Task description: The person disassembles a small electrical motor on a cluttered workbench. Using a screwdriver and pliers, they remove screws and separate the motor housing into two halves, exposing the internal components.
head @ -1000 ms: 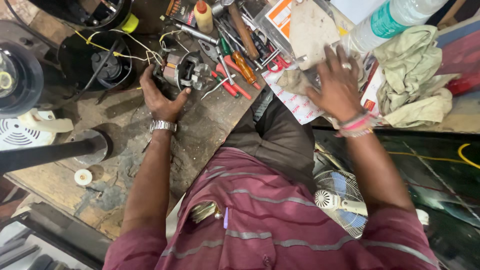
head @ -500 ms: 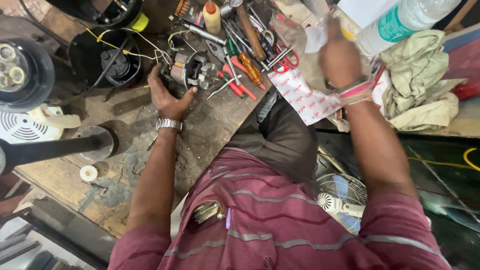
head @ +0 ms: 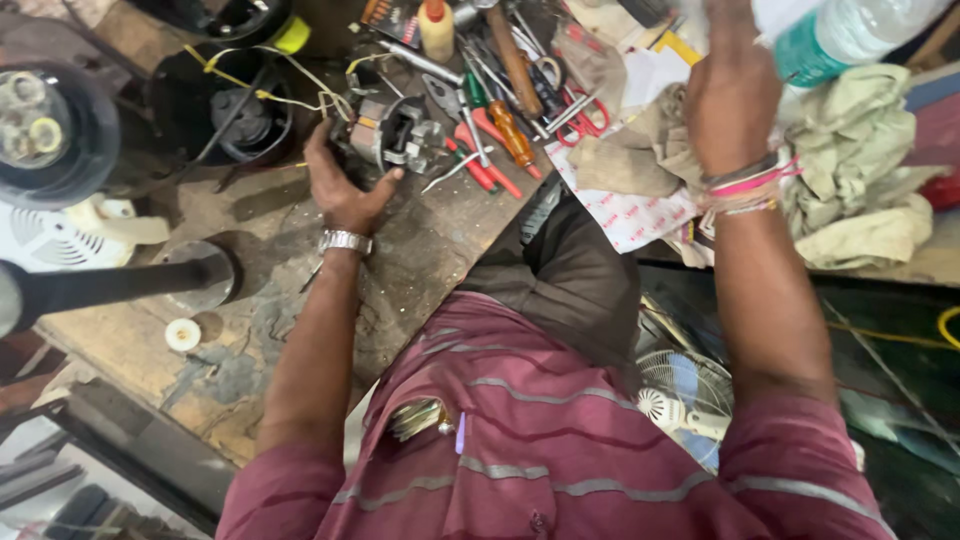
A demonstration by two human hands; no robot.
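- On the worn wooden bench, the left hand cups a small electric motor, fingers curled around it.
- Beside the motor lies a heap of screwdrivers.
- Right hand is raised near a plastic bottle; its grip cannot be told.

Place: a repair workshop for small electrical goods.
Bench: worn, stained wooden worktop.
Tools: heap of red- and orange-handled screwdrivers.
Parts: bare copper-wound motor, white fan grille.
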